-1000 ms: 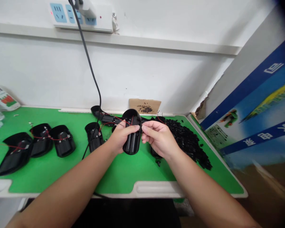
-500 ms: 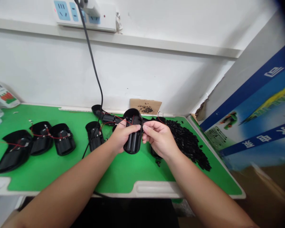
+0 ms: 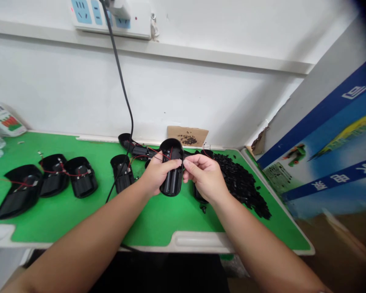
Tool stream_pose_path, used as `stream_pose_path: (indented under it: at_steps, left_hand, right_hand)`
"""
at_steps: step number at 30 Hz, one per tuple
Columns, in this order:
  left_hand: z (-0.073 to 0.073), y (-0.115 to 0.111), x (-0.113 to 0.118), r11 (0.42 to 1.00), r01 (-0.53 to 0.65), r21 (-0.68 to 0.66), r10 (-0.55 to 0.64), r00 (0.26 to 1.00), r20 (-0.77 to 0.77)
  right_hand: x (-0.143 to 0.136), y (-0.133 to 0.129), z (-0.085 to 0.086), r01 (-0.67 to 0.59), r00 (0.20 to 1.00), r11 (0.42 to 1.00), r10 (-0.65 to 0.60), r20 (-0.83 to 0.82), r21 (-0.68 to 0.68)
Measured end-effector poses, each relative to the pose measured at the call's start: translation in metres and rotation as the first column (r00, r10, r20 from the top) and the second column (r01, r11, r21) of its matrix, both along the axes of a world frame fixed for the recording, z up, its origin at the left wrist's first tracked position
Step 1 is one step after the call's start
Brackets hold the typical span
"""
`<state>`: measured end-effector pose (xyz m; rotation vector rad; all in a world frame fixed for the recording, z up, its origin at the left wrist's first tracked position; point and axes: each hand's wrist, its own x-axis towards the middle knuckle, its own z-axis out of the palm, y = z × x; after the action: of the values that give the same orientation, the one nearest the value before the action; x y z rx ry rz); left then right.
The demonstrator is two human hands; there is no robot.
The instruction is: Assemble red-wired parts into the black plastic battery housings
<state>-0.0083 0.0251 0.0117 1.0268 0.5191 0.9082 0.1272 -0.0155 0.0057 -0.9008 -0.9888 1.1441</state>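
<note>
Three black shells (image 3: 81,178) with red wires lie on the tabletop (image 3: 57,219)'s left. Centrally, the left hand (image 3: 155,173) grips a shell (image 3: 171,175) above the tabletop, thumb over its edge. The right hand (image 3: 203,175) pinches at its right rim, fingertips closed, near a heap of black pieces (image 3: 242,183).

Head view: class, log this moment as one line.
left hand: holds black, scoop-shaped plastic housing | right hand: fingertips at its right rim | right: heap of small black pieces

From here I count one held-up black shell (image 3: 172,180), three similar shells (image 3: 82,185) grouped at left, one power strip (image 3: 142,25), one cardboard piece (image 3: 188,136), one labelled bottle (image 3: 5,120) and one black heap (image 3: 242,181).
</note>
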Motion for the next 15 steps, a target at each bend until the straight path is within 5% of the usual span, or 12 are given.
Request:
stream_pose_path:
  at_steps: [15]
  left_hand:
    - [0.003, -0.009, 0.002, 0.998, -0.065, -0.007, 0.065, 0.998, 0.006]
  right_hand:
    - [-0.005, -0.001, -0.011, 0.078, 0.990, 0.991, -0.089, 0.106, 0.105]
